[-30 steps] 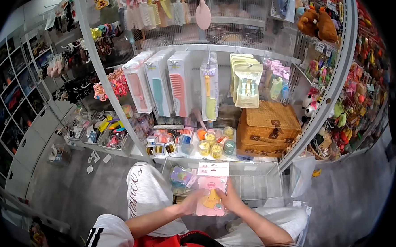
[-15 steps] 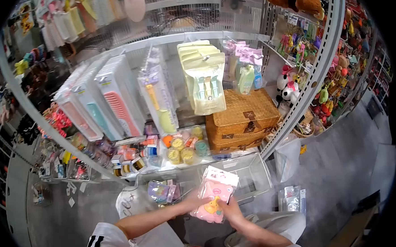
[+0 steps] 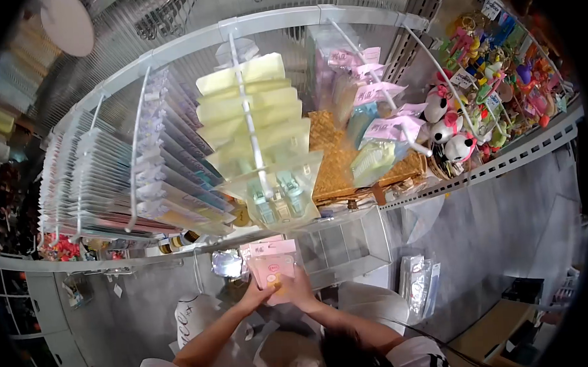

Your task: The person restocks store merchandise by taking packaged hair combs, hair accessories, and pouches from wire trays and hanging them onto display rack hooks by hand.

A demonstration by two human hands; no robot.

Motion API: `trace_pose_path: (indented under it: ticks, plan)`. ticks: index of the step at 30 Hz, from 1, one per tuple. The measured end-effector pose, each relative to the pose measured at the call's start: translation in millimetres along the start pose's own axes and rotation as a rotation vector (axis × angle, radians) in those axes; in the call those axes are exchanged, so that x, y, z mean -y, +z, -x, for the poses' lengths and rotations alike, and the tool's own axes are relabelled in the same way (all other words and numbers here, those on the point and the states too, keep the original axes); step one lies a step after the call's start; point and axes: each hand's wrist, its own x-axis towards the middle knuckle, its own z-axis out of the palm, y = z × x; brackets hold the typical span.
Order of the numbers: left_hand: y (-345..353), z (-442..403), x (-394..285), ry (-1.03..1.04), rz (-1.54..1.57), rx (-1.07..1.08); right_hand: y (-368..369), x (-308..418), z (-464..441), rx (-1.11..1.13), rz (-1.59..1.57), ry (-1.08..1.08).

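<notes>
A flat pink pouch in clear plastic packaging (image 3: pixel 272 264) is held upright between my two hands, just in front of the shelf. My left hand (image 3: pixel 258 296) grips its lower left side. On the lower right side is my right hand (image 3: pixel 299 291), its fingers partly hidden behind the pouch. More pink and white packaging shows at the pouch's upper and left edges; whether it is a second pack I cannot tell. Close to my left hand lies a shiny silvery packet (image 3: pixel 228 263). A clear plastic bin (image 3: pixel 347 247) stands to the right of the pouch.
Yellow-green packs (image 3: pixel 254 129) hang on a white hook (image 3: pixel 247 106) above my hands. Pink-topped packs (image 3: pixel 377 129) hang in front of a wicker box (image 3: pixel 328 145). Rows of boxed combs (image 3: pixel 85 188) hang at left. Plush keychains (image 3: pixel 447 129) hang at right. Plastic packages (image 3: pixel 419 286) lie on the floor.
My view has come closer over the shelf and now sees the hooks from above. The pouch, still in both hands, sits further left in view, and its yellow print is now mostly covered.
</notes>
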Motion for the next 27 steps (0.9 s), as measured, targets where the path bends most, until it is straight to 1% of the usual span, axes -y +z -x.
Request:
trace_pose_path:
  ticks: [1,2,3,4,6,7,8,10,11,13,14,16,18,20,21,23,25,26,27]
  plan:
    - [11,14,9,0.138,0.07,-0.027,-5,35,20,-0.072,0.068,0.001]
    - [24,31,18,0.283,0.138,-0.058,-11,59,40,0.001,-0.024,0.073]
    - [29,54,23,0.147,0.162,-0.099,-18,79,63,0.073,-0.116,0.142]
    - [34,78,26,0.096,0.138,-0.096,-25,94,89,0.145,-0.204,0.214]
    - [45,120,25,0.024,0.111,-0.118,-35,87,138,0.257,-0.194,0.405]
    - [57,146,-1,-0.192,0.159,-0.109,-49,113,151,0.337,-0.177,0.5]
    - [67,163,-17,-0.231,0.055,-0.08,-69,138,164,0.342,-0.652,0.552]
    - [85,185,-46,-0.297,-0.149,-0.01,-85,122,200,0.309,-0.625,0.574]
    - [102,196,-63,-0.212,-0.092,-0.01,-101,143,205,0.323,-0.603,0.573]
    - [127,191,-48,0.069,-0.09,-0.127,-137,194,200,0.338,-0.558,0.566]
    - [144,190,-40,0.206,-0.091,-0.187,-150,198,201,0.334,-0.595,0.541]
    - [184,194,-61,0.144,0.102,-0.237,-180,214,197,0.247,-0.614,0.621]
    - [221,202,-74,0.058,0.341,-0.259,-219,223,188,0.269,-0.658,0.607]
    - [256,201,-85,-0.016,0.624,-0.229,-262,258,166,0.237,-0.588,0.606]
    - [269,203,-94,-0.055,0.688,-0.195,-284,270,159,0.205,-0.577,0.567]
    - [291,211,-118,-0.047,0.647,-0.125,-320,282,141,0.109,-0.541,0.484]
    - [298,226,-142,-0.034,0.588,-0.035,-347,282,122,0.019,-0.565,0.462]
    - [296,231,-149,0.022,0.554,0.017,-354,287,111,-0.023,-0.559,0.446]
    - [290,234,-154,0.073,0.512,0.078,-358,292,100,-0.019,-0.532,0.388]
